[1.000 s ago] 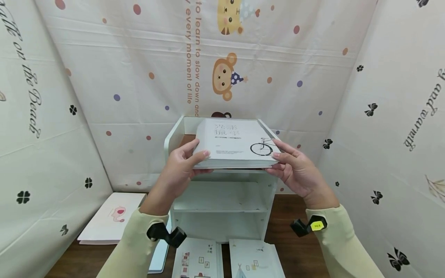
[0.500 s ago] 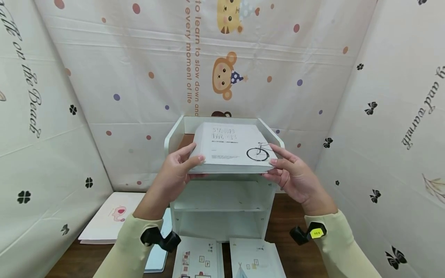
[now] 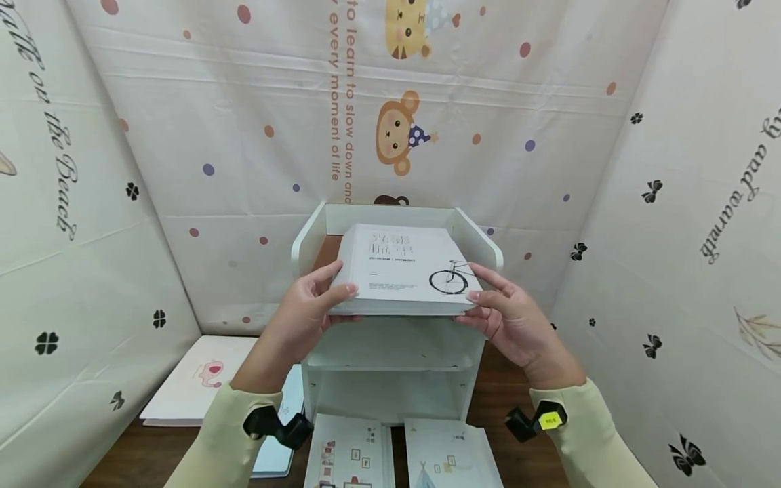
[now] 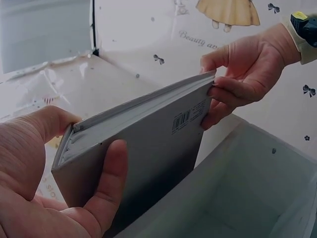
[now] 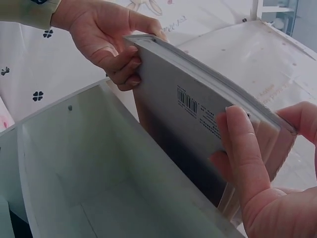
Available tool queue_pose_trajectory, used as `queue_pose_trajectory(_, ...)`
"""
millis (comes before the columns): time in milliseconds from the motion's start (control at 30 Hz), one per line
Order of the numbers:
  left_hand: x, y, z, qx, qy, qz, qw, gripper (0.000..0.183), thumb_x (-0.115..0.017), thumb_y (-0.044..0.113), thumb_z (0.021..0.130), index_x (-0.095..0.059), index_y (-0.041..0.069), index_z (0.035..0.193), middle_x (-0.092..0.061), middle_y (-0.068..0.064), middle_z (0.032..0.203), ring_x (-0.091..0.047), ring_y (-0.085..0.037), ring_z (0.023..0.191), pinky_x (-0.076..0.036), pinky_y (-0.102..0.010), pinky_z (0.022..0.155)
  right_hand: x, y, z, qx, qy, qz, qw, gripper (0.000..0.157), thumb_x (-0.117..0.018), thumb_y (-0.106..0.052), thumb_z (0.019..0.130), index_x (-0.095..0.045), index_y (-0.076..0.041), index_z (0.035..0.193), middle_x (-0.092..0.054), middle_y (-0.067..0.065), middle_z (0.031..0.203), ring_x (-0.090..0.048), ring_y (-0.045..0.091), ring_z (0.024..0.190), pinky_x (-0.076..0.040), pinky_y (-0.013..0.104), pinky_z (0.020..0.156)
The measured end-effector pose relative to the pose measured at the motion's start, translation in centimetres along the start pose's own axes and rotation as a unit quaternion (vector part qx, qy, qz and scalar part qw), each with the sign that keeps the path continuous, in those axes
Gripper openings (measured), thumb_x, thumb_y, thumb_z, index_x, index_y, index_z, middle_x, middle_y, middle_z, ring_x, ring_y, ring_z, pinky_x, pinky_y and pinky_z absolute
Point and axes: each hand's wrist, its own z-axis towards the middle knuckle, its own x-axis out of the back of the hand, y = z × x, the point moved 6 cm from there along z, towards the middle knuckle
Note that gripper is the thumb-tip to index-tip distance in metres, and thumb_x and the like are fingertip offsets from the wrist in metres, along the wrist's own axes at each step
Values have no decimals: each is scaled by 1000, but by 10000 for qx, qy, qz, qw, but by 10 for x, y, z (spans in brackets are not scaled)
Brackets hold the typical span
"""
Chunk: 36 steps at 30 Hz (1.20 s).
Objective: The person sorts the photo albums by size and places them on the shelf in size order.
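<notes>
A thick white book (image 3: 403,264) with a bicycle drawn on its cover is held between both hands, in front of the top of a small white shelf unit (image 3: 390,344). My left hand (image 3: 305,305) grips its left near corner, thumb on the cover and fingers beneath. At the right near corner my right hand (image 3: 512,315) pinches it the same way. Both wrist views show the underside, where a barcode (image 5: 187,100) is printed. In the left wrist view the book (image 4: 153,129) is apart from the open shelf below it.
Two white books, one left (image 3: 348,451) and one right (image 3: 451,454), lie before the shelf on the brown surface (image 3: 515,434). A book with a pink elephant (image 3: 189,379) and a light blue book (image 3: 277,454) lie to the left. Printed cloth walls (image 3: 244,135) stand behind and at both sides.
Both hands have drawn the book slightly nearer and lower in the head view, and a little to the left. The grip on it stays the same.
</notes>
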Motion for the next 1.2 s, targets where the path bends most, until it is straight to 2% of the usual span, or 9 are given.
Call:
queue_pose_trajectory(433, 5, -9, -3, 115, -10, 42, 9999, 79, -62, 15, 102, -15, 8, 164, -38, -11, 162, -62, -17, 116, -63, -31, 86, 1, 11, 1, -70, 77, -115, 9999, 74, -53, 3, 101, -18, -10, 164, -63, 2, 131, -75, 14, 89, -63, 28, 83)
queue_pose_trajectory(733, 7, -12, -5, 173, 19, 52, 9998, 77, -61, 13, 101, -17, 7, 164, -40, -13, 160, -63, -16, 114, -62, -30, 84, -1, 17, -2, -61, 203, -205, 9996, 72, -54, 2, 101, -21, -12, 163, -61, 3, 135, -75, 15, 96, -63, 28, 85)
queue_pose_trajectory(1000, 10, -15, -6, 212, 17, 189, 9996, 77, -62, 16, 102, -18, 7, 164, -36, -11, 163, -58, -22, 122, -62, -28, 86, -2, 22, -3, -55, 259, -293, 9992, 70, -55, -1, 102, -23, -12, 163, -60, 1, 137, -74, 15, 99, -62, 29, 86)
queue_pose_trajectory(1200, 11, -17, -8, 250, 0, 193, 9995, 76, -61, 16, 102, -18, 8, 164, -40, -15, 159, -58, -23, 123, -62, -28, 86, -2, 24, -4, -79, 304, -301, 9991, 71, -56, -1, 102, -23, -12, 163, -58, 1, 139, -74, 15, 98, -62, 29, 86)
